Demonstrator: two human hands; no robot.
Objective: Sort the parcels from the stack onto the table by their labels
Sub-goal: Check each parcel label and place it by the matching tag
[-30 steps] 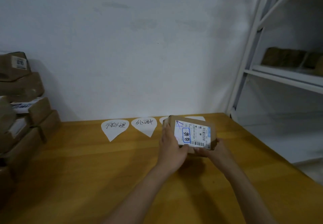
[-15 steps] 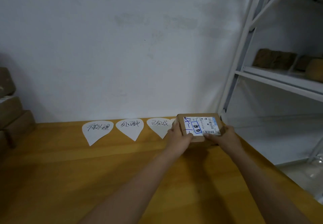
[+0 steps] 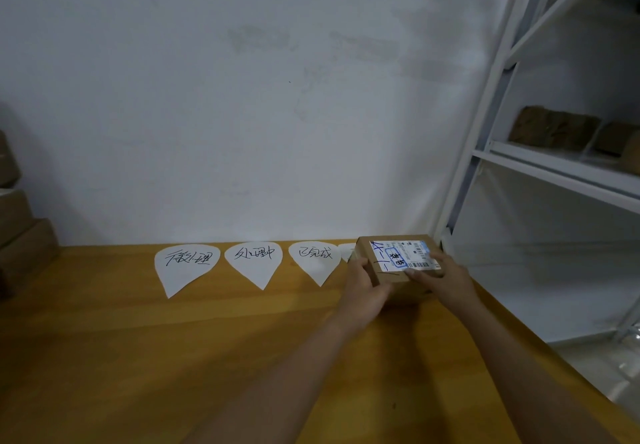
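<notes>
A small brown cardboard parcel (image 3: 398, 258) with a white shipping label and blue pen marks lies flat at the table's far right corner, over a fourth paper marker (image 3: 347, 252) that is mostly hidden. My left hand (image 3: 363, 289) grips its left side. My right hand (image 3: 441, 279) holds its front right edge, fingers on the label. Three white teardrop paper markers with handwritten words lie in a row by the wall: left (image 3: 185, 267), middle (image 3: 253, 261), right (image 3: 315, 263). The parcel stack (image 3: 20, 235) stands at the far left, partly out of view.
The wooden table (image 3: 173, 357) ends close to the parcel's right side. A white metal shelf rack (image 3: 554, 166) stands to the right with brown packages (image 3: 554, 128) on a shelf. A white wall backs the table.
Both hands carried the parcel from the table's middle to the far right corner and laid it flat, label up. The view turned right, so the stack slid mostly out of view.
</notes>
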